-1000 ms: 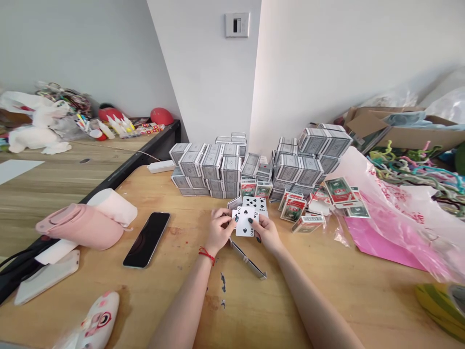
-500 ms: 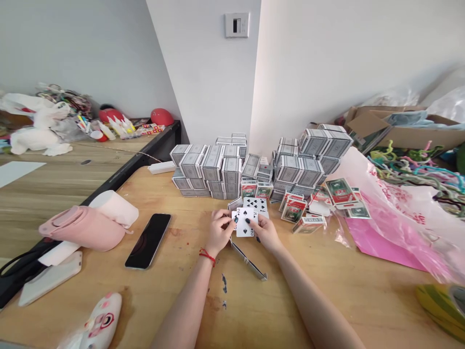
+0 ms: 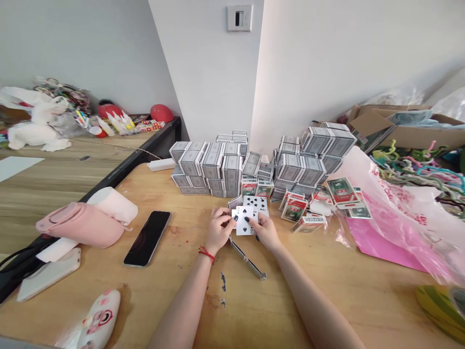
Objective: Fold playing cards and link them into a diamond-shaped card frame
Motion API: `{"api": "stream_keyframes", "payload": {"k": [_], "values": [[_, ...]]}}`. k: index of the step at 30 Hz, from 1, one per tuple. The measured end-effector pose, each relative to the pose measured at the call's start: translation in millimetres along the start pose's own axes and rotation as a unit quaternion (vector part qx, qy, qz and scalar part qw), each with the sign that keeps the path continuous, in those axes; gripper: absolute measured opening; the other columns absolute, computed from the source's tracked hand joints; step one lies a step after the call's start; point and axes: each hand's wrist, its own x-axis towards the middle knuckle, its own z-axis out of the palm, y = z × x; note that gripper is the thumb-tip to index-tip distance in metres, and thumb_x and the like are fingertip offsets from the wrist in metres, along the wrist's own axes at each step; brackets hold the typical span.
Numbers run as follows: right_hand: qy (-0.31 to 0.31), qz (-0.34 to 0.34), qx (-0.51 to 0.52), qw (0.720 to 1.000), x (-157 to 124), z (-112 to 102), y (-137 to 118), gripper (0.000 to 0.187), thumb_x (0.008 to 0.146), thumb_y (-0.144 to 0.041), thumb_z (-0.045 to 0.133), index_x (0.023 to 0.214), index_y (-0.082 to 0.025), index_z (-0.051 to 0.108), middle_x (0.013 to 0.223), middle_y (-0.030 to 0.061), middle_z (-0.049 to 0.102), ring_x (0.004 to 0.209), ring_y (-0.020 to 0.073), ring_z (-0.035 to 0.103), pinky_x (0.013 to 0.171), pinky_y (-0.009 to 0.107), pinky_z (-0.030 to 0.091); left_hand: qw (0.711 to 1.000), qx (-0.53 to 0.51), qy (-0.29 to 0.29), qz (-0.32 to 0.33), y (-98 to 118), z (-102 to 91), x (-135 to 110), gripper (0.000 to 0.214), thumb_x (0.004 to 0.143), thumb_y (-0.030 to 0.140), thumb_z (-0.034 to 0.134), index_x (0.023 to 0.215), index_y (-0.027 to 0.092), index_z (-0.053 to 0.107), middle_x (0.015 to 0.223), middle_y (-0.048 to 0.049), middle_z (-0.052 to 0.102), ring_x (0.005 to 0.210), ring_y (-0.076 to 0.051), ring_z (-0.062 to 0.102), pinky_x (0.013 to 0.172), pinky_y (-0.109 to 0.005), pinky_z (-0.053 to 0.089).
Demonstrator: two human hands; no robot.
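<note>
Between my hands is a two of spades playing card [image 3: 244,224], face up, with at least one other card overlapped behind it. My left hand [image 3: 220,227] pinches its left edge, thumb on the face. At the right side, my right hand [image 3: 266,230] grips the cards with the thumb across the front. Just behind them lie face-up spade cards [image 3: 255,201] on the table. A thin folded strip [image 3: 247,260], seen edge-on, stands on the table below my hands. What my curled fingers touch behind the cards is hidden.
Stacks of grey patterned card boxes [image 3: 212,162] and more stacks [image 3: 301,167] stand at the back. Red-and-green card packs [image 3: 295,208] lie right of my hands, beside pink plastic [image 3: 378,237]. A phone [image 3: 147,238] and a pink holder [image 3: 82,225] lie left; yellow tape [image 3: 436,308] sits front right.
The view has shifted very slightly. Both hands keep their hold on the cards, with hardly any visible movement.
</note>
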Motion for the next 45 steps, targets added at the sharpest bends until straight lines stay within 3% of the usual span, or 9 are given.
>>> {"api": "stream_keyframes", "payload": {"k": [11,21,26,31,38,45], "values": [[-0.018,0.013,0.009,1.0,0.9,-5.1,2.8,0.04,0.066,-0.046,0.065,0.091,-0.016,0.058,0.056,-0.0014,0.06,0.037,0.0086,0.043,0.033,0.02,0.03,1.0,-0.005,-0.007,-0.005,0.9,1.3,-0.2,0.023,0.078,0.026,0.052,0.058,0.019,0.06,0.086,-0.0025,0.057,0.089,-0.018,0.046,0.082,-0.032,0.038],[-0.012,0.017,0.008,1.0,-0.4,-4.4,1.2,0.035,0.065,-0.048,0.065,0.072,-0.015,0.056,0.044,-0.0047,0.05,0.032,0.0061,0.034,0.031,0.019,0.024,0.999,-0.026,-0.015,-0.021,0.9,1.1,-0.3,0.024,0.079,0.028,0.051,0.058,0.019,0.06,0.087,-0.003,0.058,0.089,-0.018,0.046,0.083,-0.033,0.039],[0.006,0.013,0.015,1.0,-1.7,-2.6,-4.9,0.036,0.062,-0.049,0.067,0.069,-0.016,0.054,0.038,-0.0075,0.041,0.032,0.0063,0.032,0.031,0.02,0.023,0.993,-0.097,-0.032,-0.06,-0.8,-1.1,1.0,0.03,0.083,0.027,0.043,0.062,0.018,0.062,0.102,-0.0047,0.058,0.099,-0.02,0.046,0.089,-0.034,0.036],[-0.001,0.006,0.025,1.0,0.7,-5.8,0.1,0.036,0.062,-0.049,0.067,0.07,-0.016,0.054,0.042,-0.0069,0.044,0.034,0.0055,0.032,0.033,0.019,0.023,0.987,-0.128,-0.071,-0.073,2.0,-6.9,4.8,0.031,0.081,0.027,0.047,0.055,0.016,0.059,0.114,-0.0058,0.053,0.1,-0.02,0.049,0.09,-0.035,0.037],[-0.002,-0.001,0.02,1.0,0.3,-9.0,4.6,0.036,0.065,-0.05,0.064,0.068,-0.017,0.052,0.043,-0.0056,0.046,0.033,0.0062,0.033,0.032,0.02,0.024,0.977,-0.159,-0.131,-0.049,4.5,-10.6,7.5,0.022,0.083,0.028,0.048,0.084,0.02,0.068,0.12,-0.0071,0.049,0.112,-0.021,0.045,0.095,-0.035,0.038],[0.036,-0.058,-0.057,0.996,-4.1,-10.3,-0.5,0.037,0.067,-0.051,0.062,0.055,-0.017,0.05,0.044,-0.0032,0.045,0.039,0.009,0.036,0.037,0.022,0.027,0.976,-0.164,-0.137,-0.044,4.6,-8.0,7.8,0.02,0.08,0.029,0.052,0.084,0.021,0.07,0.118,-0.0082,0.05,0.11,-0.022,0.047,0.087,-0.035,0.044]]}}
